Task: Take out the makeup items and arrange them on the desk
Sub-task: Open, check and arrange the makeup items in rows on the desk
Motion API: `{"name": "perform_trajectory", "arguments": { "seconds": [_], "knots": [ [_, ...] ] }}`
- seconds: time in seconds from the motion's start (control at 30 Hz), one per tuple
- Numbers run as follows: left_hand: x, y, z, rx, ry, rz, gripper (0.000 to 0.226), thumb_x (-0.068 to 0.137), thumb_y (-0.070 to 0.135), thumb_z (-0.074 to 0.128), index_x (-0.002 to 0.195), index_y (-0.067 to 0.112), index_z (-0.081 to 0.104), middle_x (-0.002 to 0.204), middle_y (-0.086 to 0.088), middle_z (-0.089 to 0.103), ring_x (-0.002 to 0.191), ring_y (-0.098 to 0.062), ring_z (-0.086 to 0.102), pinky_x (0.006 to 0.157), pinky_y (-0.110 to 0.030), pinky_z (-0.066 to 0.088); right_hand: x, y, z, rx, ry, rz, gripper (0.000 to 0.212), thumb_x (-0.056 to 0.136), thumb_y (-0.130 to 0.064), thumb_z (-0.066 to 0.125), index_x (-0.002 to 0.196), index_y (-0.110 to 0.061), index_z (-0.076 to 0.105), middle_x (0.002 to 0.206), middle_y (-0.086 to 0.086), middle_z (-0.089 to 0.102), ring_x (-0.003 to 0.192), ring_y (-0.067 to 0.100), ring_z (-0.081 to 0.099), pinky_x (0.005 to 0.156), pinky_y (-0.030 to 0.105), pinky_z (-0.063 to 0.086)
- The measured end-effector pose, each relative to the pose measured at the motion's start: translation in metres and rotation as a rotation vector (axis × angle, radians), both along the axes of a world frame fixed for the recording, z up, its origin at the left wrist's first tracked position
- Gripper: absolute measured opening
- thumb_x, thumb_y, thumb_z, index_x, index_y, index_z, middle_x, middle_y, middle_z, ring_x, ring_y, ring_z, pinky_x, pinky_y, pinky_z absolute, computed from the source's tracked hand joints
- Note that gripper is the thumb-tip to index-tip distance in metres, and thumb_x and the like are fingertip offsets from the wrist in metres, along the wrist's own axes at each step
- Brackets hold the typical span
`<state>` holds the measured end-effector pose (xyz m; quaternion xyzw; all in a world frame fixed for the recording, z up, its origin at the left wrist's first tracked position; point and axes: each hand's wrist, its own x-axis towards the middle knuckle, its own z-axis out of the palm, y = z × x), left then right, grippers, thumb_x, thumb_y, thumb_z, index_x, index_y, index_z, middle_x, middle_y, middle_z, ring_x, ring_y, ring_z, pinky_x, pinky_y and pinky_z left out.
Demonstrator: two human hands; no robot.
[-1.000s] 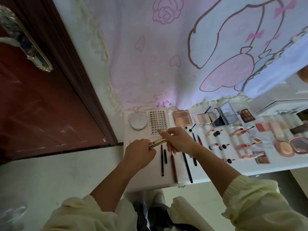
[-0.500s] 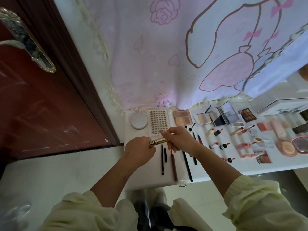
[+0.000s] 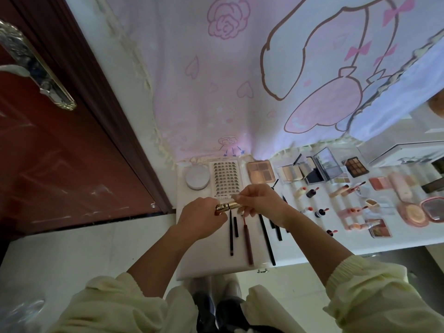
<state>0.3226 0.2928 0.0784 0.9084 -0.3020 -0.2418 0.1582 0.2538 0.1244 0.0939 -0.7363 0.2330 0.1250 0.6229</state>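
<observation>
With left fingers (image 3: pixel 221 216) curled round gold tube (image 3: pixel 229 205), right fingers (image 3: pixel 242 195) pinching its other end, pull straight apart over bench (image 3: pixel 204 260).

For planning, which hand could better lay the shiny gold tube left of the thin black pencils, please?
Likely the left hand: it grips the shiny gold tube over that white desk area.

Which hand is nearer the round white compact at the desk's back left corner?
Left. The left hand grips the gold tube just in front of the round white compact; the right hand pinches the tube's other end, farther to the right.
</observation>
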Motion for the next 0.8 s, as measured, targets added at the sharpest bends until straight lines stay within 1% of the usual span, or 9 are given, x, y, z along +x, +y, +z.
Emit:
{"name": "perform_trajectory", "arguments": {
  "seconds": [0.07, 0.2, 0.27, 0.4, 0.47, 0.6, 0.67, 0.73, 0.8],
  "knots": [
    [0.0, -0.001, 0.001, -0.021, 0.013, -0.004, 0.015, 0.087, 0.035, 0.052, 0.077, 0.024, 0.052, 0.07, 0.007, 0.054, 0.064, -0.013, 0.053, 0.053, -0.026, 0.036, 0.001, -0.004, -0.001, 0.045, -0.022, -0.022, 0.011, 0.086, -0.012, 0.071, 0.088, -0.003, 0.065, 0.073, 0.008, 0.068, 0.063, 0.014, 0.063, 0.056, 0.02, 0.048],
    [0.0, 0.0, 0.005, -0.076, 0.031, -0.018, 0.016, 0.085, 0.038, 0.056, 0.085, 0.021, 0.056, 0.075, 0.008, 0.056, 0.068, -0.013, 0.053, 0.055, -0.025, 0.037, 0.004, -0.003, -0.002, -0.027, 0.049, 0.006, 0.033, 0.09, -0.036, 0.066, 0.081, -0.004, 0.065, 0.071, 0.013, 0.072, 0.053, 0.016, 0.063, 0.047, 0.019, 0.044],
    [0.001, 0.001, 0.005, -0.106, 0.068, -0.024, 0.013, 0.086, 0.036, 0.056, 0.08, 0.025, 0.052, 0.071, 0.009, 0.052, 0.064, -0.01, 0.048, 0.054, -0.025, 0.034, 0.005, -0.004, -0.003, -0.079, 0.051, 0.007, 0.032, 0.091, -0.034, 0.065, 0.075, -0.006, 0.063, 0.064, 0.01, 0.07, 0.048, 0.013, 0.059, 0.045, 0.017, 0.041],
    [0.004, 0.005, 0.001, -0.205, 0.206, -0.003, 0.016, 0.093, 0.03, 0.046, 0.083, 0.022, 0.056, 0.069, 0.004, 0.054, 0.062, -0.015, 0.047, 0.056, -0.03, 0.033, 0.006, -0.009, -0.005, 0.004, -0.041, -0.037, 0.01, 0.084, -0.013, 0.074, 0.084, -0.006, 0.067, 0.072, 0.005, 0.068, 0.06, 0.01, 0.062, 0.06, 0.019, 0.05],
    [0.005, 0.005, -0.001, -0.246, 0.239, 0.021, 0.024, 0.097, 0.029, 0.039, 0.088, 0.019, 0.059, 0.07, 0.001, 0.055, 0.063, -0.017, 0.048, 0.06, -0.035, 0.037, 0.007, -0.009, -0.006, 0.053, -0.061, -0.068, 0.013, 0.082, -0.011, 0.075, 0.089, -0.004, 0.068, 0.079, 0.007, 0.069, 0.071, 0.015, 0.065, 0.071, 0.024, 0.055],
    [0.006, 0.006, -0.006, -0.27, 0.217, 0.054, 0.036, 0.102, 0.04, 0.03, 0.088, 0.022, 0.059, 0.076, -0.002, 0.06, 0.07, -0.018, 0.055, 0.067, -0.036, 0.044, 0.007, -0.005, 0.0, 0.045, 0.077, -0.065, 0.037, 0.088, -0.038, 0.067, 0.086, -0.002, 0.066, 0.075, 0.016, 0.072, 0.062, 0.022, 0.069, 0.057, 0.026, 0.055],
    [0.007, 0.007, -0.007, -0.266, 0.2, 0.049, 0.038, 0.103, 0.04, 0.029, 0.091, 0.02, 0.059, 0.075, -0.001, 0.059, 0.068, -0.015, 0.053, 0.065, -0.032, 0.041, 0.007, -0.006, 0.0, 0.034, 0.063, -0.042, 0.029, 0.089, -0.032, 0.068, 0.084, -0.003, 0.065, 0.073, 0.015, 0.072, 0.058, 0.019, 0.067, 0.053, 0.022, 0.051],
    [0.007, 0.007, -0.007, -0.267, 0.192, 0.046, 0.038, 0.103, 0.038, 0.03, 0.092, 0.018, 0.06, 0.072, 0.001, 0.056, 0.065, -0.013, 0.05, 0.063, -0.03, 0.038, 0.008, -0.008, 0.0, 0.081, 0.01, -0.049, 0.011, 0.087, -0.012, 0.07, 0.09, -0.003, 0.066, 0.081, 0.014, 0.071, 0.065, 0.016, 0.067, 0.06, 0.021, 0.053],
    [0.006, 0.007, -0.007, -0.269, 0.186, 0.043, 0.038, 0.103, 0.038, 0.03, 0.091, 0.018, 0.06, 0.069, 0.003, 0.054, 0.062, -0.011, 0.048, 0.06, -0.028, 0.036, 0.008, -0.009, 0.001, 0.133, 0.001, -0.073, 0.009, 0.086, -0.005, 0.069, 0.094, -0.001, 0.066, 0.088, 0.016, 0.071, 0.072, 0.019, 0.07, 0.066, 0.024, 0.056]
  ]
}}
